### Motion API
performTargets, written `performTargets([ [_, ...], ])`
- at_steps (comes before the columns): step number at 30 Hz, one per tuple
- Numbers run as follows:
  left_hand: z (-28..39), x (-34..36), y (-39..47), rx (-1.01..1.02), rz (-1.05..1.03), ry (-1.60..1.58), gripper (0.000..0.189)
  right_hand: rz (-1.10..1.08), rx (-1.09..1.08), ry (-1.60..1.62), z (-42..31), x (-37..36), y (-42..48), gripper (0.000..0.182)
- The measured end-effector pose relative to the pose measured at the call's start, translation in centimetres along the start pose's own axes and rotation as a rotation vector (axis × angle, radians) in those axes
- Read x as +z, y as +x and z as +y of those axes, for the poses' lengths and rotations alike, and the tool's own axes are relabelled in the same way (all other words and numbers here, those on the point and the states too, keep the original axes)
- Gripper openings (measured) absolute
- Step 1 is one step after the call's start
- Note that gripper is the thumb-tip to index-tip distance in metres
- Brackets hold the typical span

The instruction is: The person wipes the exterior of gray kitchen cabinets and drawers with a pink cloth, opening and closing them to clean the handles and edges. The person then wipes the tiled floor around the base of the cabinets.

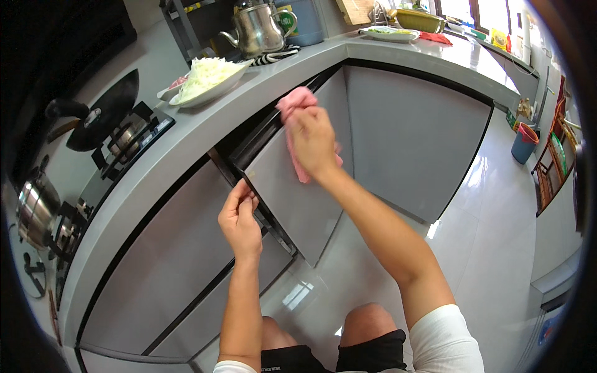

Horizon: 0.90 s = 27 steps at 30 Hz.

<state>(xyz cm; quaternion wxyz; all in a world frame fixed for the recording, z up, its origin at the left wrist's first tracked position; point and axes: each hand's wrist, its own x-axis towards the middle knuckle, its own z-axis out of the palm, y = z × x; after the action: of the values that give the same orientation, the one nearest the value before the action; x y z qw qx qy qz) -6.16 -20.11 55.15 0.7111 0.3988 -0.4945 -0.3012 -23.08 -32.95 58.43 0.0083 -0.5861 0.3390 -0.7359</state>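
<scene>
A grey cabinet door (284, 196) stands partly ajar below the counter, showing a dark gap behind its top edge. My left hand (241, 217) has its fingers curled round the door's free side edge. A pink cloth (299, 99) is bunched in my right hand (313, 140), which presses near the top of the door's front face. Part of the cloth hangs down below the fist, and some of it is hidden behind the fingers. To the right of this door is a neighbouring grey cabinet panel (415, 135), meeting it at the corner.
On the grey countertop (196, 135) stand a plate of shredded white vegetable (207, 79), a metal kettle (261, 30) and a plate of greens (389, 33). A wok (109, 112) and a steel pot (39, 207) are at the stove. A blue bucket (524, 148) stands on the tiled floor.
</scene>
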Motion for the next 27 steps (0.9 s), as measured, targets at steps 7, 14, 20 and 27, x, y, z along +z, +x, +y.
performTargets([
  [7,0.7,0.0,-0.5,-0.054,0.016,-0.146,0.049,-0.136,0.05,0.212,-4.5,-0.9,-3.6,0.019],
  [14,-0.4,-2.0,-0.6,-0.208,-0.152,-0.25,0.043,-0.218,-0.355,0.24,-4.7,-0.9,-8.4,0.028],
  [20,-3.3,-3.1,-0.3,-0.346,-0.349,-0.554,0.059,-0.423,-0.16,0.08,1.9,-4.9,-15.9,0.04],
  [27,-5.6,-4.5,-2.6,-0.353,-0.523,-0.527,0.076,-0.133,-0.048,0.051,-5.6,-1.2,-14.4,0.052],
])
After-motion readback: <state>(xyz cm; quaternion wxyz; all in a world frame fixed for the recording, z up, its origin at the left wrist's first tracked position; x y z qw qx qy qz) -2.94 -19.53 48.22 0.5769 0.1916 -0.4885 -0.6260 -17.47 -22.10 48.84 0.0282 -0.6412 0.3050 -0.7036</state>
